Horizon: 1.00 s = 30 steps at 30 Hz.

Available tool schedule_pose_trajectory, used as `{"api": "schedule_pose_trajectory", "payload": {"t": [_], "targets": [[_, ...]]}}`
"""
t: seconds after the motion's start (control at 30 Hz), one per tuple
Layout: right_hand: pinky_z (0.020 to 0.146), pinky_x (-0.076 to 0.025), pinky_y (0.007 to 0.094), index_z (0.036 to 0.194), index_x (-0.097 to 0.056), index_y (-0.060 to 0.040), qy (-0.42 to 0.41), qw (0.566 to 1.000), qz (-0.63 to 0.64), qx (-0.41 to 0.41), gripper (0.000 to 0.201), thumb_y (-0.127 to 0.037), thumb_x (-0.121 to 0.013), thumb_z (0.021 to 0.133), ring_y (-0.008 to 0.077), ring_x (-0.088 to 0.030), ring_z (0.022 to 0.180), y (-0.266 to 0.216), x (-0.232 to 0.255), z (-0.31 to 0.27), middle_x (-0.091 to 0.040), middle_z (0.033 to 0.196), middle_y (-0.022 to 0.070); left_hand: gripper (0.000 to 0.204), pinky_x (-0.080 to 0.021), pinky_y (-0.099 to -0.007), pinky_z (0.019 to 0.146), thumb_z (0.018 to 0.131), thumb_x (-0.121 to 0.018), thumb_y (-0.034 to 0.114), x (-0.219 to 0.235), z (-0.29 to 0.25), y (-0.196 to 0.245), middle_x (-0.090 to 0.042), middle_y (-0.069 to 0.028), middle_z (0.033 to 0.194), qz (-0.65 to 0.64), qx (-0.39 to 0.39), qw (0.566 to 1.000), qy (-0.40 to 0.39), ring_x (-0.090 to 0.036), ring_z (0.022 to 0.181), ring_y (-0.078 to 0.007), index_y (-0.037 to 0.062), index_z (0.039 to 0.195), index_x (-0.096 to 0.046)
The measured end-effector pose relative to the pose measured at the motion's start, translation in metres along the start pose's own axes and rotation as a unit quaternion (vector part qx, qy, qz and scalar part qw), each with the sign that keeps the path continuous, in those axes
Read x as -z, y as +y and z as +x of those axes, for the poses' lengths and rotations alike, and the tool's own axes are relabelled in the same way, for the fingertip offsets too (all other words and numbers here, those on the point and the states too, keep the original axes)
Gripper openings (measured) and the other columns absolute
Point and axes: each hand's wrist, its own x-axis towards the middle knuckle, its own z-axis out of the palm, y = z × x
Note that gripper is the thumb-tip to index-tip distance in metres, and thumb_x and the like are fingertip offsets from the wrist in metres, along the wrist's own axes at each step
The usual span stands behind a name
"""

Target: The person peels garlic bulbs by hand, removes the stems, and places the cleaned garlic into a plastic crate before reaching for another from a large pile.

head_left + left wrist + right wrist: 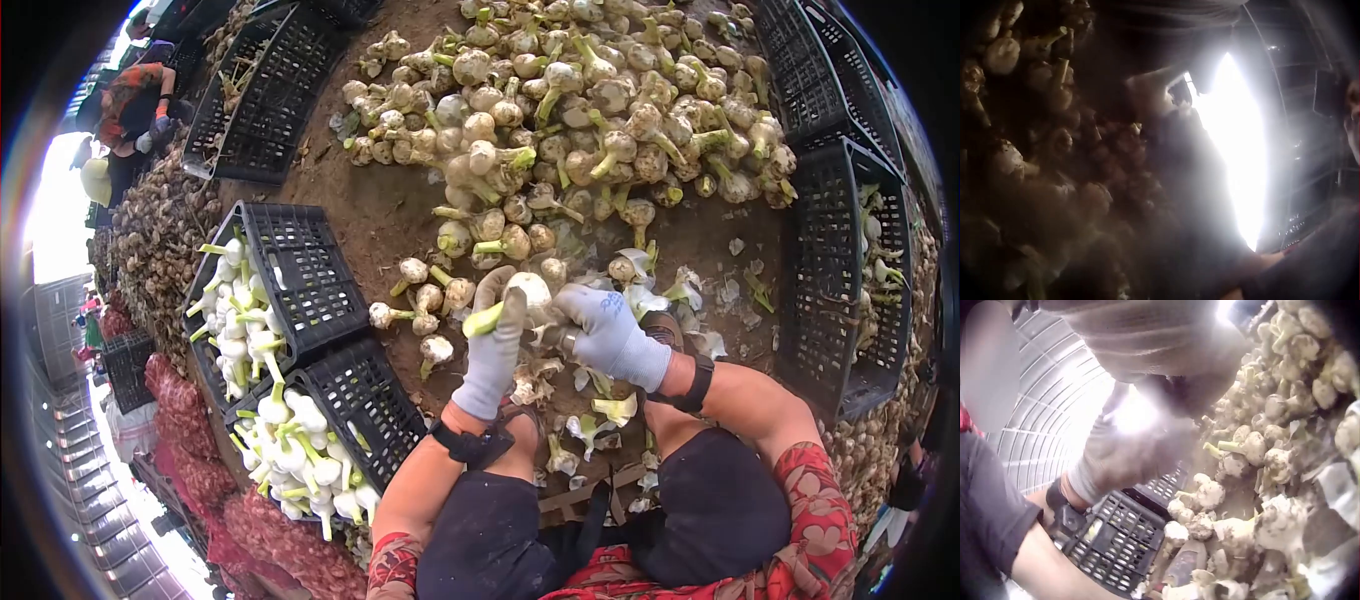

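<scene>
In the head view a pale garlic bulb (529, 290) with a green stem (484, 319) is held by the gloved left hand (493, 345), whose fingers curl round it. The gloved right hand (612, 330) is beside the bulb on its right, fingers curled; whether it grips a tool is hidden. In the right wrist view the left hand (1125, 456) shows behind the right hand (1154, 340), the bulb washed out by glare. The left wrist view is dark and blurred, with garlic bulbs (1007, 156) at its left.
Unpeeled garlic (600, 110) is heaped beyond the hands. Crates of clean white garlic (300, 450) stand at the left, a black crate (820, 270) at the right. Loose skins (590, 425) lie between the feet. Another person (135, 110) is at the upper left.
</scene>
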Motion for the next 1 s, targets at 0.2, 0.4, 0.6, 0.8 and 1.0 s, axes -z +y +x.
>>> {"api": "schedule_pose_trajectory", "payload": {"t": [0.2, 0.4, 0.6, 0.8, 1.0], "targets": [[0.072, -0.052, 0.0404, 0.091, -0.060, -0.0060, 0.125, 0.974, 0.077, -0.173, 0.016, -0.018, -0.067, 0.083, 0.0351, -0.065, 0.080, 0.063, 0.010, 0.015, -0.065, 0.086, 0.0130, 0.047, -0.050, -0.0294, 0.089, 0.097, -0.055, 0.022, -0.012, -0.012, 0.017, -0.058, -0.0087, 0.115, 0.129, -0.019, 0.991, -0.030, -0.058, 0.103, -0.0143, -0.0003, 0.135, -0.042], [0.090, -0.050, 0.0433, 0.125, -0.052, -0.0096, -0.219, 0.922, -0.294, -0.123, 0.047, -0.025, -0.065, 0.083, 0.0356, -0.059, 0.109, 0.061, 0.051, -0.001, -0.059, 0.119, 0.0192, 0.043, -0.054, -0.0318, 0.083, 0.094, -0.056, 0.023, 0.006, -0.014, 0.027, -0.061, -0.0097, 0.109, 0.019, 0.042, 0.996, -0.072, -0.062, 0.098, -0.0148, 0.0021, 0.129, -0.044], [0.095, -0.045, 0.0401, 0.127, -0.047, -0.0015, -0.159, 0.962, 0.181, -0.129, 0.075, -0.042, -0.080, 0.072, 0.0314, -0.057, 0.110, 0.008, 0.034, 0.019, -0.059, 0.114, 0.0171, 0.057, -0.053, -0.0244, 0.072, 0.097, -0.051, 0.052, -0.003, -0.015, 0.030, -0.061, -0.0044, 0.105, 0.132, -0.003, 0.991, -0.033, -0.060, 0.088, -0.0101, 0.0021, 0.124, -0.052], [0.061, -0.054, 0.0288, 0.108, -0.057, -0.0023, -0.162, 0.857, 0.402, -0.279, 0.049, -0.029, -0.082, 0.075, 0.0160, -0.062, 0.071, -0.008, 0.020, 0.029, -0.063, 0.096, 0.0086, 0.069, -0.050, -0.0238, 0.072, 0.089, -0.062, 0.055, 0.011, -0.014, 0.012, -0.060, -0.0023, 0.100, 0.197, -0.089, 0.974, -0.073, -0.055, 0.088, -0.0072, -0.0019, 0.126, -0.050], [0.050, -0.052, 0.0262, 0.105, -0.060, -0.0022, -0.168, 0.713, 0.592, -0.335, 0.028, -0.022, -0.070, 0.087, 0.0116, -0.064, 0.066, 0.023, 0.025, 0.018, -0.066, 0.083, 0.0058, 0.059, -0.050, -0.0253, 0.073, 0.093, -0.061, 0.048, -0.004, -0.017, 0.022, -0.063, -0.0039, 0.101, 0.148, -0.070, 0.983, -0.087, -0.058, 0.086, -0.0087, -0.0022, 0.122, -0.054]]}}
